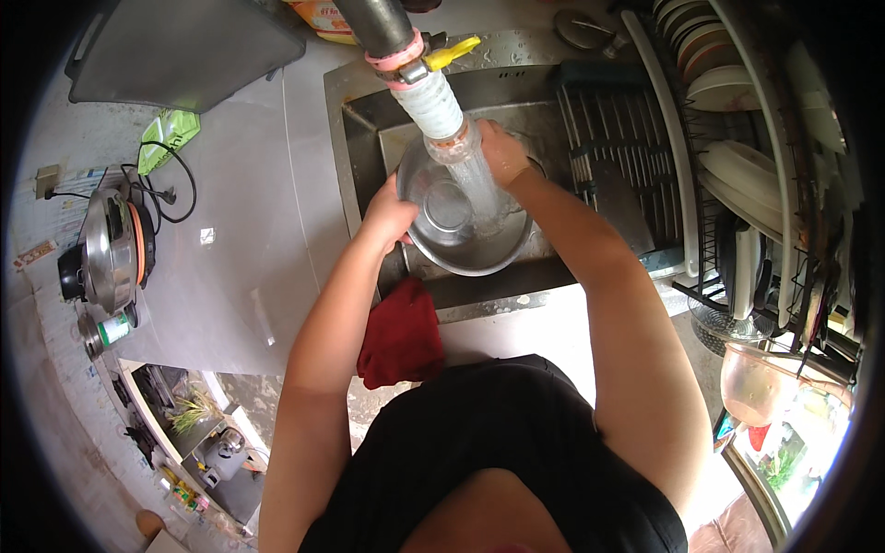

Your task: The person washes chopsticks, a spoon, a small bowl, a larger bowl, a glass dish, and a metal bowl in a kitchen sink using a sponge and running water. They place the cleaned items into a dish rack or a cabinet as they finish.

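My left hand (391,216) grips the left rim of a round metal bowl (442,238), tilted in the stainless steel sink (359,138). Water pours into the bowl from a faucet with a ribbed white sleeve (430,107) and a yellow handle (453,54). My right hand (500,153) is beside the spout, near the bowl's far right side; its fingers are partly hidden, and whether they hold anything cannot be told. A red cloth (402,339) hangs over the sink's near edge, below my left wrist.
A dish rack (691,173) with plates (722,90) stands on the right. A slatted drying rack (622,138) lies over the sink's right part. On the left are a dark board (183,52), a green packet (168,138) and a metal pan-like appliance (110,250) with a cord.
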`<state>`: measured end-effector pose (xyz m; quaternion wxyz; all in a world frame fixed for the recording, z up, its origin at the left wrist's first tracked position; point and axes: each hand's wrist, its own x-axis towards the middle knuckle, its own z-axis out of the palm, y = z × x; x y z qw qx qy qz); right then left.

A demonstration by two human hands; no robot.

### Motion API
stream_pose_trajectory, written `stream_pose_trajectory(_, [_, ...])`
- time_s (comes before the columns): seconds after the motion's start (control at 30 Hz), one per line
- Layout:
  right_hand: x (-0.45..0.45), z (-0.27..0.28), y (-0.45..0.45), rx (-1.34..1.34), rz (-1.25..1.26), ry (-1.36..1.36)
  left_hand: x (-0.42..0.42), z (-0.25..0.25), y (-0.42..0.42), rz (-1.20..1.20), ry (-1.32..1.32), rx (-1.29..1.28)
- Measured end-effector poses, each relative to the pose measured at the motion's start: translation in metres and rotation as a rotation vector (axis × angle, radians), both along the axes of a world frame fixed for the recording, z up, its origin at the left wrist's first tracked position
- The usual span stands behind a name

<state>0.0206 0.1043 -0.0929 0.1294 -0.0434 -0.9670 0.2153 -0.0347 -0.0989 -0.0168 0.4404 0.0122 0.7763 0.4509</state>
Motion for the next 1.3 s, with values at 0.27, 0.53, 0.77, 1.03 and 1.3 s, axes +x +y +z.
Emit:
stream_pose_trajectory(0.27, [-0.039, -0.032, -0.048, -0.127, 0.108, 0.227, 0.004, -0.016, -0.004, -0.085, 0.085, 0.04])
stream_pose_trajectory(0.53, [0.002, -0.055, 0.016, 0.052, -0.365, -0.564, 0.023, -0.023, -0.023, 0.114, 0.19, 0.099])
stream_pose_trajectory(0.77, [0.034, -0.002, -0.031, -0.535, -0.225, -0.409, 0.031, -0.023, -0.034, 0.128, 0.399, 0.146])
stream_pose_trajectory(1.03, [0.015, -0.104, -0.066, -0.449, -0.349, -0.323, 0.057, -0.037, -0.033, 0.163, 0.455, 0.173])
stream_pose_trajectory(1.3, [-0.013, -0.056, -0.116, -1.297, -0.146, -0.132, 0.061, -0.031, -0.03, 0.011, 0.604, 0.053])
